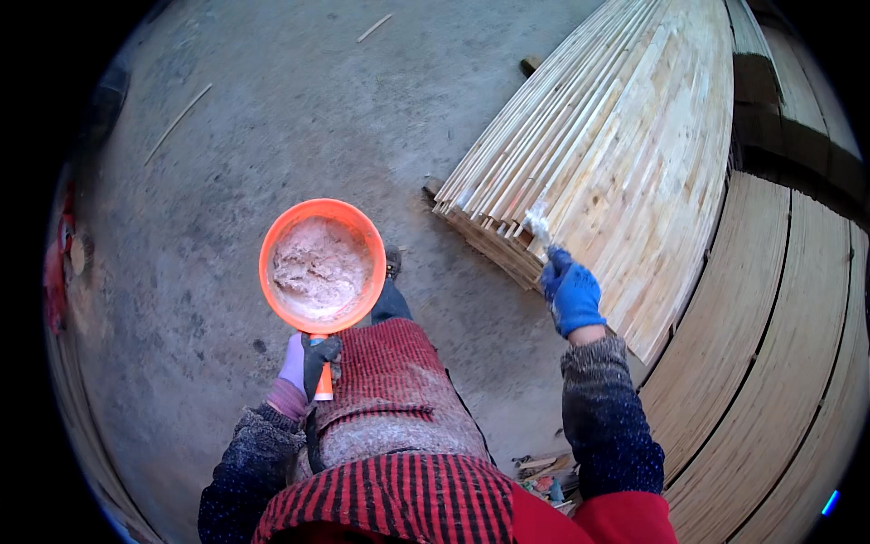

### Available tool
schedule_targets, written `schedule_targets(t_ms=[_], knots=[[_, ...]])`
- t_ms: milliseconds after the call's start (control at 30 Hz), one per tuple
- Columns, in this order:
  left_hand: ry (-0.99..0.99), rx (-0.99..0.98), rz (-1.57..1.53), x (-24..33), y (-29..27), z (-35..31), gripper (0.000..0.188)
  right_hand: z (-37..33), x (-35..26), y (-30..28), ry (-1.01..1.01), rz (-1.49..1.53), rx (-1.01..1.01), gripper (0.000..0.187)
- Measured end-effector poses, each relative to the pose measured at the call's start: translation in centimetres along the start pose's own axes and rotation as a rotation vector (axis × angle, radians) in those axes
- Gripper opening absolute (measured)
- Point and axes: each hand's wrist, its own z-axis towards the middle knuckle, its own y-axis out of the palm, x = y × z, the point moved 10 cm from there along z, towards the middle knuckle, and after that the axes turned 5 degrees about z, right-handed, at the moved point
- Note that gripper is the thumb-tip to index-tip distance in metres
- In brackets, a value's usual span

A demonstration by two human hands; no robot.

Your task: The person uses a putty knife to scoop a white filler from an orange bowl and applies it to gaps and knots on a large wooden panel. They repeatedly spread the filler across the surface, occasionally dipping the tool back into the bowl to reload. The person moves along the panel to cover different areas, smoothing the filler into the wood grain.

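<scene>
My left hand [314, 359], in a purple and dark grey glove, is closed round the handle of an orange plastic ladle [376, 258]. The round bowl holds a thick, pinkish putty [319, 270]. Out to the right, my blue-gloved right hand [573, 292] grips a putty knife [541, 232], its blade smeared with whitish paste and mostly hidden by it. That blade is over the near edge of a stack of pale wooden sheets [648, 172], whose left edges fan out in thin layers. Whether it touches the wood, I cannot tell.
More stacked wooden sheets [761, 363] lie along the right side, with further stacks [802, 100] behind. Thin wood strips [178, 124] lie on the concrete floor [272, 109]. Scraps [548, 471] are piled near my right arm. A red object [56, 272] shows at the left rim.
</scene>
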Motion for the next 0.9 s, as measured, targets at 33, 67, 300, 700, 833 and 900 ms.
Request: schedule_targets(t_ms=[33, 67, 300, 700, 833, 900], knots=[[0.019, -0.006, -0.012, -0.5, -0.1, 0.3, 0.014, -0.8, -0.3, -0.5, -0.027, 0.052, -0.014, 0.03], [0.04, -0.011, -0.024, -1.5, -0.5, 0.8, 0.014, -1.5, -0.5, -0.9, -0.056, 0.105, -0.026, 0.03], [-0.018, -0.046, 0.032, -0.4, 0.2, -0.3, 0.017, -3.9, -2.8, -4.0, 0.002, 0.475, -0.042, 0.03], [0.096, -0.126, 0.132, 9.3, 4.3, -8.8, 0.018, -13.5, -20.5, -7.4, -0.546, 0.517, -0.001, 0.048], [0.246, -0.132, 0.251, 13.9, 7.4, -10.8, 0.018, -13.7, -20.8, -10.9, -0.567, 0.534, 0.155, 0.05], [0.107, -0.156, 0.255, 12.8, 7.3, -11.1, 0.02, -15.7, -20.4, -12.1, -0.642, 0.556, 0.305, 0.049]])
